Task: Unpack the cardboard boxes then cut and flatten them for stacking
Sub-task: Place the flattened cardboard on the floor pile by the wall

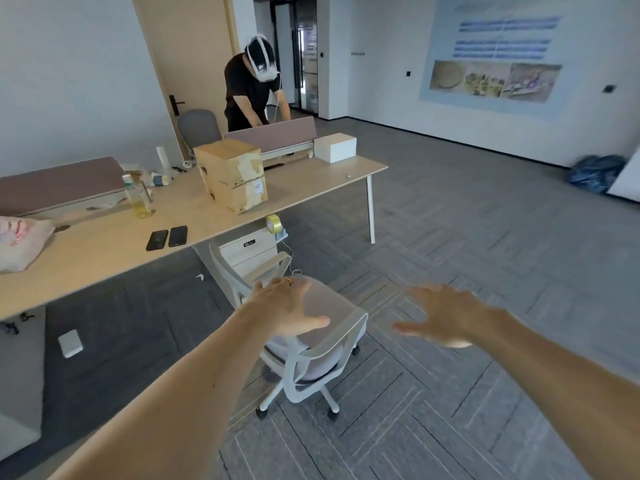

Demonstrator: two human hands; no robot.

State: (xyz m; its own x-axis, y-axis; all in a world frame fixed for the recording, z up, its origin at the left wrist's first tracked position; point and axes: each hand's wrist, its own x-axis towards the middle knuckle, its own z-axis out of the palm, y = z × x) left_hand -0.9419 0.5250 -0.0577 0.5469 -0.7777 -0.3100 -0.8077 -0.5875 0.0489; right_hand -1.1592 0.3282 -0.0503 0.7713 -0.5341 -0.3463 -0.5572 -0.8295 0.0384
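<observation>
Where the desk [311, 183] meets its front edge, in the frame's upper middle, the cardboard box [231, 174] stands upright with its long axis vertical and a corner towards us. It is brown, scarred by torn tape, and white-labelled. Open floor [450, 237] spreads to the right. Below, the left hand [287, 306] is splayed over the chair [346, 336]; the right hand [446, 313] is spread and empty.

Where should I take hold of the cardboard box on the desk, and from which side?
Probably with both hands, palms on two opposite upright walls of the cardboard box, coming from the near edge of the desk. It stands upright and closed near that edge, and no handle shows. The left hand and right hand are open and empty.
</observation>
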